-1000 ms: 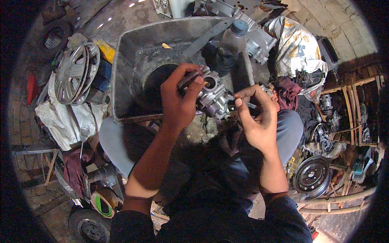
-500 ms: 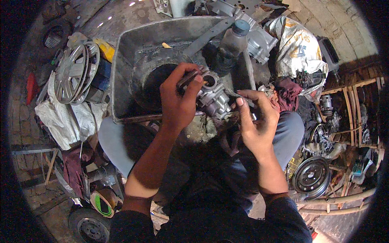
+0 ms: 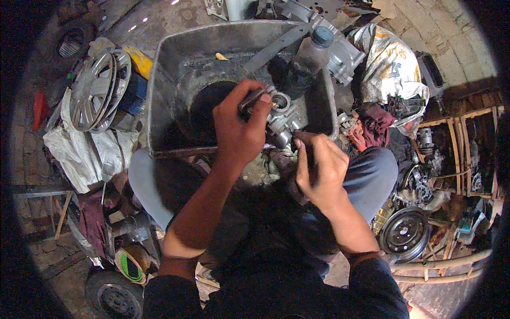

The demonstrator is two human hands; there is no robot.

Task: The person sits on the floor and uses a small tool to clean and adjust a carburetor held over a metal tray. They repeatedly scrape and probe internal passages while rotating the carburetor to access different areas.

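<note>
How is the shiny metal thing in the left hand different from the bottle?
The metal part is silvery and lumpy; the bottle is smoother and looks see-through, darker lower down.
The metal part has an open round hole; the bottle wears a blue cap.
The metal part is held by the left hand; the bottle is in the tub, untouched.
Both have a round bit: the hole and the cap.

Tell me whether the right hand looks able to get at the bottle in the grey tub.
Probably yes: the right hand is at the metal part, the bottle stands beyond, and nothing appears to block the right side of the grey tub. Whether that hand holds anything is unclear.
</note>
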